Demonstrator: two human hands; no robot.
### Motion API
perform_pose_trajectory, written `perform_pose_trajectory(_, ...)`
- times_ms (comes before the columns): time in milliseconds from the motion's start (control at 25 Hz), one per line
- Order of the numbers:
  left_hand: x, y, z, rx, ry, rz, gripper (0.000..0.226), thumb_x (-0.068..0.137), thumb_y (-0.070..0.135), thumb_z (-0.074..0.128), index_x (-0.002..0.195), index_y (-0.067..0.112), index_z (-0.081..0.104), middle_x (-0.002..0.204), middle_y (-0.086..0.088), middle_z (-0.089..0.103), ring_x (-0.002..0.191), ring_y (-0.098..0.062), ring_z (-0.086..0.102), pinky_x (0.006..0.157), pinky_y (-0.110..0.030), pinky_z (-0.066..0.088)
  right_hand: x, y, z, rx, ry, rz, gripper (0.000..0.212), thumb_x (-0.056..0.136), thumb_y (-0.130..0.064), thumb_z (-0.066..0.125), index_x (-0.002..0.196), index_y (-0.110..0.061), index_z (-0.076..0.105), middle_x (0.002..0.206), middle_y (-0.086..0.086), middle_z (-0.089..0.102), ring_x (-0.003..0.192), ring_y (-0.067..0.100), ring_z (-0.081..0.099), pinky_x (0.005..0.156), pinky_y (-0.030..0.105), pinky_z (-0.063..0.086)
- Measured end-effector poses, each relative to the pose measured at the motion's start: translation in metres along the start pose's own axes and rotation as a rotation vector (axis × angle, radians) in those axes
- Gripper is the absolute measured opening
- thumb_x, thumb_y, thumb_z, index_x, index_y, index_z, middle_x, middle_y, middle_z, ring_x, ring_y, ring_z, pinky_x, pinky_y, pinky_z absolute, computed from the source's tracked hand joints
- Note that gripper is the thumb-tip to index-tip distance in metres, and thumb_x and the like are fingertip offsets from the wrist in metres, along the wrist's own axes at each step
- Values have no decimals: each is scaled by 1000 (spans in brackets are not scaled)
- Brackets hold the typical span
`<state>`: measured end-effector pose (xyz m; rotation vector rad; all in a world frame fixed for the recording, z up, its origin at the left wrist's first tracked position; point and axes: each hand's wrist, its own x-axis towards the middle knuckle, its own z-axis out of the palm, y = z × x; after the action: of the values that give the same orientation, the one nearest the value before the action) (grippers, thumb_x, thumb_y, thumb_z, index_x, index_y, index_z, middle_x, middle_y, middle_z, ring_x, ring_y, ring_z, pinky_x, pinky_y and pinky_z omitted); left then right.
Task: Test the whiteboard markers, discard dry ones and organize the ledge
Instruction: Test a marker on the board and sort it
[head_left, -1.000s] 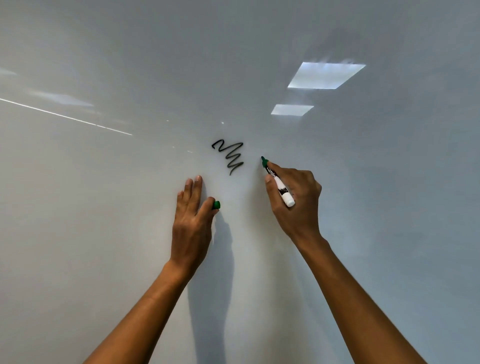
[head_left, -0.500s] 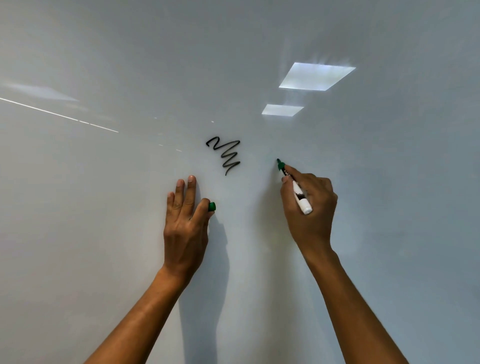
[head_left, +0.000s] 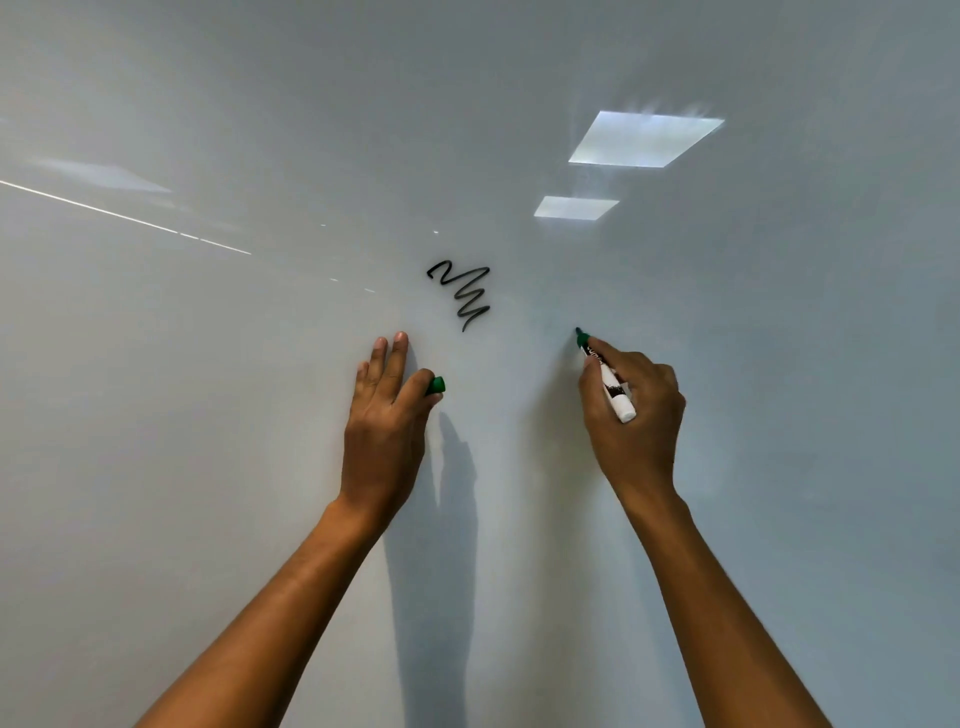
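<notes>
The white whiteboard (head_left: 208, 467) fills the whole view. A black zigzag scribble (head_left: 461, 296) is drawn on it near the middle. My right hand (head_left: 631, 415) grips an uncapped green marker (head_left: 608, 379) with a white barrel, its green tip against the board to the right of the scribble. No green line shows at the tip. My left hand (head_left: 387, 415) rests flat on the board below-left of the scribble, fingers stretched upward, with the green cap (head_left: 436, 385) pinched between thumb and forefinger.
Ceiling lights reflect as bright rectangles (head_left: 644, 139) at the upper right of the board, and a thin bright streak (head_left: 124, 218) crosses the upper left. The ledge is out of view.
My right hand has moved the marker tip to the right, away from the scribble, along the board. No green mark is left behind. My left hand has stayed put.
</notes>
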<state>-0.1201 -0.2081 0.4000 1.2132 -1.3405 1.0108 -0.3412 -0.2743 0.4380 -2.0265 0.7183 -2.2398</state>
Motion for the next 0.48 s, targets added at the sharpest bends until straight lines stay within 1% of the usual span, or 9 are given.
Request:
perform_pose_trajectory(40,1,3,-4,-34,-27,-28,16,102,28,46,105,15,54,152,-18,40,145,-37,29,112,-57,34,-1,-3,-6,56,-62,68,24,92,-32,57,107,-25,75,82,-12,70,86,17,61,78,47,53)
perform_pose_trajectory(80,3,7,-8,-80,-54,-64,20,102,29,47,105,13,58,153,-17,39,146,-35,27,114,-54,33,-3,-8,-11,142,-147,150,20,93,-28,61,106,-24,76,86,-12,72,89,12,65,81,40,55)
perform_pose_trajectory(160,4,16,-15,-166,-91,-129,25,99,30,49,104,10,64,154,-14,37,147,-31,24,117,-41,28,-11,-20,-24,340,-270,299,16,94,-20,64,104,-20,76,91,-7,76,91,4,69,79,23,54)
perform_pose_trajectory(200,4,20,-19,-186,-100,-133,25,98,31,52,104,11,66,153,-13,38,146,-29,26,117,-35,27,-14,-25,-32,419,-295,333,16,95,-18,63,103,-18,76,89,-4,77,88,4,69,76,18,52)
perform_pose_trajectory(320,1,34,-28,-216,-130,-81,25,97,33,56,105,14,69,139,-7,51,134,-23,39,107,-28,33,-24,-38,-50,592,-354,406,12,95,-13,60,100,-12,71,84,5,77,80,9,68,70,14,50)
perform_pose_trajectory(440,-1,46,-33,-254,-155,-62,23,95,32,59,106,16,71,124,-1,59,121,-18,46,96,-18,35,-34,-44,-56,633,-425,433,11,94,-15,61,94,-9,71,81,7,76,81,16,71,72,17,51)
perform_pose_trajectory(480,-1,50,-33,-262,-164,-55,22,95,31,60,106,16,71,120,-1,60,117,-18,48,93,-18,38,-36,-44,-57,628,-439,437,11,94,-16,62,92,-10,72,80,6,76,81,17,71,73,17,52)
